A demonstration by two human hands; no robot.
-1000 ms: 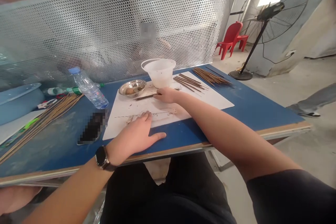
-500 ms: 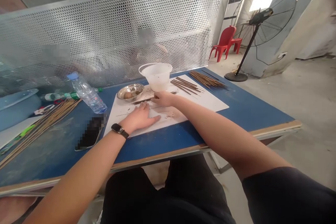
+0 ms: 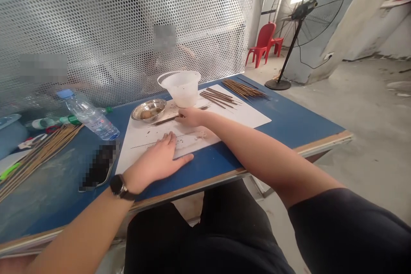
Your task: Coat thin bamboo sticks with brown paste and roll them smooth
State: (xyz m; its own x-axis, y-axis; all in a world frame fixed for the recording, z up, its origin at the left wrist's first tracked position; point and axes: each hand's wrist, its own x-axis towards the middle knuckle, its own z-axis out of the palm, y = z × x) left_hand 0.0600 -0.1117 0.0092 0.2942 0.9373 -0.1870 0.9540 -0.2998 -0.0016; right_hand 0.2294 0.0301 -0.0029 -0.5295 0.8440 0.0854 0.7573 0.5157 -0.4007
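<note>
My left hand (image 3: 159, 160) lies flat, fingers together and stretched out, on the near edge of a white sheet (image 3: 250, 115) on the blue table (image 3: 298, 126). Its fingertips rest on a thin bare stick (image 3: 150, 142) lying across the sheet. My right hand (image 3: 192, 116) is further back, fingers curled over a dark coated stick (image 3: 163, 120) that points left on the sheet. A white plastic cup (image 3: 181, 87) stands just behind that hand. A small metal dish (image 3: 149, 109) with brownish lumps sits to the cup's left.
Dark coated sticks (image 3: 218, 97) and a bundle of brown sticks (image 3: 244, 89) lie at the back right. A water bottle (image 3: 88, 114), a phone (image 3: 99, 165) and a long stick bundle (image 3: 35, 156) lie left. A perforated metal screen (image 3: 128, 30) backs the table. A standing fan (image 3: 298, 17) and red chairs (image 3: 265, 43) are beyond.
My left hand slid forward along the sheet and then came back towards the near edge. My right hand stays on the dark stick. The camera view has turned slightly right.
</note>
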